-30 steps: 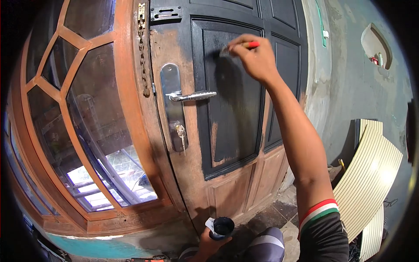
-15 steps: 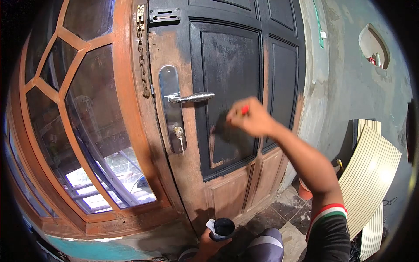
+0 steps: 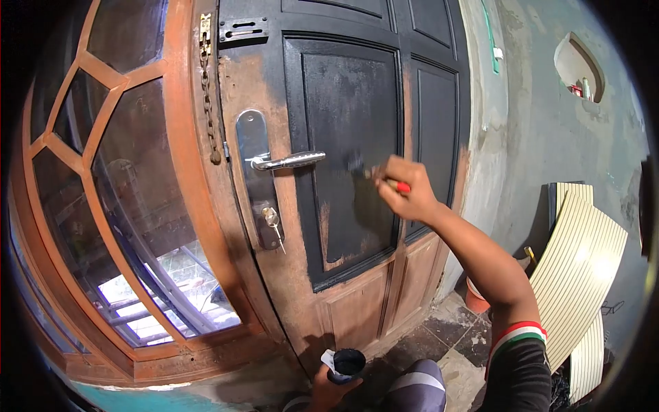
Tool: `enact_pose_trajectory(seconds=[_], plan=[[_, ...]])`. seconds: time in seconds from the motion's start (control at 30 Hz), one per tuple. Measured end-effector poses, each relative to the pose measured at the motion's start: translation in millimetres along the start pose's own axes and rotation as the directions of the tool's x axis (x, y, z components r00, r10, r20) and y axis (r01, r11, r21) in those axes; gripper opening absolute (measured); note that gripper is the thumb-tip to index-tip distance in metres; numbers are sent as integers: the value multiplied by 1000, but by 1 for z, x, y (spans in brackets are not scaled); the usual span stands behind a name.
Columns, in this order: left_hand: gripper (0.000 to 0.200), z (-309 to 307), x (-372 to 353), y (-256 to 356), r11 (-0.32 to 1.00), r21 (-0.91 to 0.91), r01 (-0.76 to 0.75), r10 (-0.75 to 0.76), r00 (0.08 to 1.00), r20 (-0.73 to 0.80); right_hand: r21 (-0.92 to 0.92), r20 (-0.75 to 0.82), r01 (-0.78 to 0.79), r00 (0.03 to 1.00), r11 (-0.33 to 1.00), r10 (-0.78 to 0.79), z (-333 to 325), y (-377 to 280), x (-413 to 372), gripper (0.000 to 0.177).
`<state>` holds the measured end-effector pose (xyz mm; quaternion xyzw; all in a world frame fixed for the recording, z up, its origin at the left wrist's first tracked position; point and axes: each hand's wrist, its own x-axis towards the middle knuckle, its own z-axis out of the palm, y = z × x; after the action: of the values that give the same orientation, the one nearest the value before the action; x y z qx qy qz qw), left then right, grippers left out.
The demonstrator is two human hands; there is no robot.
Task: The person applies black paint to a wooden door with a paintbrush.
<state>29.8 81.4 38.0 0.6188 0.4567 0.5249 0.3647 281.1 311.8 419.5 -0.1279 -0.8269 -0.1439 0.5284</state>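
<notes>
My right hand (image 3: 406,187) is closed around a paintbrush (image 3: 401,186) with a red-tipped handle, its bristles up against the dark-painted panel of the door (image 3: 343,103). Low in the view, my left hand (image 3: 331,390) grips a small cup (image 3: 349,364) of dark paint with a white scrap on its rim. Black paint covers the upper door, while bare brown wood shows along the lower panels, around the lock and at the panel's lower left corner. A silver door handle (image 3: 295,160) sticks out left of the brush, with keys (image 3: 273,221) hanging below it.
To the left stands an orange-brown wooden window frame (image 3: 199,206) with glass panes. A rusty chain (image 3: 208,103) hangs beside the door edge. On the right, ribbed cream panels (image 3: 580,268) lean against the grey wall, near an orange bucket (image 3: 475,296).
My right hand has shifted slightly right and down relative to the view, and the brush bristles now show against the panel. My left hand still holds the cup. The camera view has shifted a little.
</notes>
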Motion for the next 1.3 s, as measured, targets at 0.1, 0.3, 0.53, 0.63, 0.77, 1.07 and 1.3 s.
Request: enact_pose_trajectory(seconds=[0.1,0.3,0.53,0.63,0.77,1.07,1.3], plan=[[72,1,5,0,999,-48,13,-11,1000,23,-53,358,-330,875,943,326,-24,-17,4,11],[73,7,7,0,993,-94,78,-76,997,24,26,140,-391,913,920,384,-34,18,119,16],[74,6,5,0,991,-121,57,-55,998,20,-148,-482,54,868,988,-120,-11,28,100,13],[75,2,6,-2,997,-60,48,-46,998,38,-114,-213,170,958,979,-192,14,15,34,14],[76,1,10,-1,996,-61,67,-64,997,38,-2,293,-140,947,990,135,-7,-11,7,7],[75,11,12,-16,990,-107,89,-85,995,44,-28,-333,15,942,999,-24,-29,10,156,14],[73,5,9,-1,990,-117,78,-73,996,47,-173,-73,205,973,963,-220,15,-6,45,15]])
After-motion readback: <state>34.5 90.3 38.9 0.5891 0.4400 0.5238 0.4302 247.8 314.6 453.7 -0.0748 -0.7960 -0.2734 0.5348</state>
